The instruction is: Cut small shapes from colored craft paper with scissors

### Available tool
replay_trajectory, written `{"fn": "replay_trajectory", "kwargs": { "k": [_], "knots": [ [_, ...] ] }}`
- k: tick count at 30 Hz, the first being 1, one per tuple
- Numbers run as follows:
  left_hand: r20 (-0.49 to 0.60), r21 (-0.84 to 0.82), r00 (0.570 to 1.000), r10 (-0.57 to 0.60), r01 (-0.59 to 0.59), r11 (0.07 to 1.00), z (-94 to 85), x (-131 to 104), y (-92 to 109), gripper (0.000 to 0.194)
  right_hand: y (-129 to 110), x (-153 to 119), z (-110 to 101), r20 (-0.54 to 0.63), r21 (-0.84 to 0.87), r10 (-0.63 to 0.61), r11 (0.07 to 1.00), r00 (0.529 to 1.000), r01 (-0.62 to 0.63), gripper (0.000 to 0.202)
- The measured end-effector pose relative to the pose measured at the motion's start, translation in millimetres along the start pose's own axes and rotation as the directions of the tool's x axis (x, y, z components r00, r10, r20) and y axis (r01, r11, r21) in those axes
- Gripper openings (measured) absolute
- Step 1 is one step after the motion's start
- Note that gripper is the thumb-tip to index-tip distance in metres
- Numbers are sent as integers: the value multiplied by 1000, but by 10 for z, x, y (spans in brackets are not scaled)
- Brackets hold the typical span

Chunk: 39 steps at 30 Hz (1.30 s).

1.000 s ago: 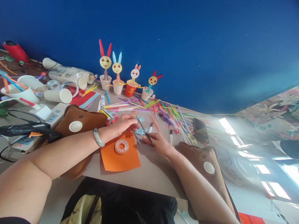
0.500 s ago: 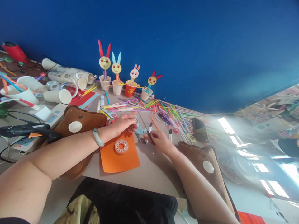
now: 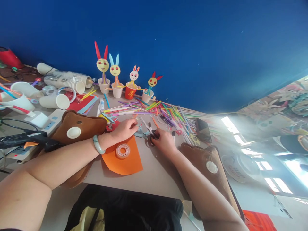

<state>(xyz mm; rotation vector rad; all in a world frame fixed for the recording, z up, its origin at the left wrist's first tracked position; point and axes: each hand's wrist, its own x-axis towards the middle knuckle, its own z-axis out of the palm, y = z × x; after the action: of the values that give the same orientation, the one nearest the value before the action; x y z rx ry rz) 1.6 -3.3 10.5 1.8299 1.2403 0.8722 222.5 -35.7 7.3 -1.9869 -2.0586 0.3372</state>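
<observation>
My right hand (image 3: 165, 141) grips black-handled scissors (image 3: 151, 132), its fingers at the loops and the blades pointing away to the upper left. The blades look slightly apart. Across from them, my left hand (image 3: 127, 128), with a bangle on the wrist, is closed in a pinch; whatever is between its fingertips is too small to make out. Light blue paper scraps (image 3: 141, 132) lie between the two hands. Below my left hand is a sheet of orange paper (image 3: 131, 165), its lower left edge curved, with a roll of tape (image 3: 123, 150) on top.
Rabbit figures in cups (image 3: 117, 90) stand along the blue wall. Several coloured sticks (image 3: 173, 114) spread before them. Brown cushions (image 3: 83, 123) flank the workspace. At left are a glue gun (image 3: 31, 139), a power strip (image 3: 54, 120) and paper cups (image 3: 56, 101). A phone (image 3: 202, 130) lies right.
The scissors have turned in my right hand, and their handles now sit at its fingers. My left hand stays pinched and has shifted slightly. The view has moved a little to the right.
</observation>
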Motion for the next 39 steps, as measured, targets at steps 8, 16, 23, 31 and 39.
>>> {"fn": "replay_trajectory", "kwargs": {
  "k": [8,16,23,31,39],
  "knots": [
    [30,86,999,21,-23,996,33,-3,-75,9,52,72,-72,-22,44,58,997,998,-57,15],
    [-6,68,1000,-20,20,998,25,23,-117,5,61,41,-98,-91,265,7,964,996,17,16],
    [-55,-158,998,-35,26,987,8,54,-95,9,72,56,-44,-8,237,-15,971,1000,16,21],
    [195,-553,970,-145,231,801,40,-13,-9,22,-39,7,-112,-19,508,-12,861,1000,20,21],
    [259,-572,965,-31,179,801,105,-51,-2,29,-202,-127,-172,60,747,-85,665,995,12,33]
  ]
}}
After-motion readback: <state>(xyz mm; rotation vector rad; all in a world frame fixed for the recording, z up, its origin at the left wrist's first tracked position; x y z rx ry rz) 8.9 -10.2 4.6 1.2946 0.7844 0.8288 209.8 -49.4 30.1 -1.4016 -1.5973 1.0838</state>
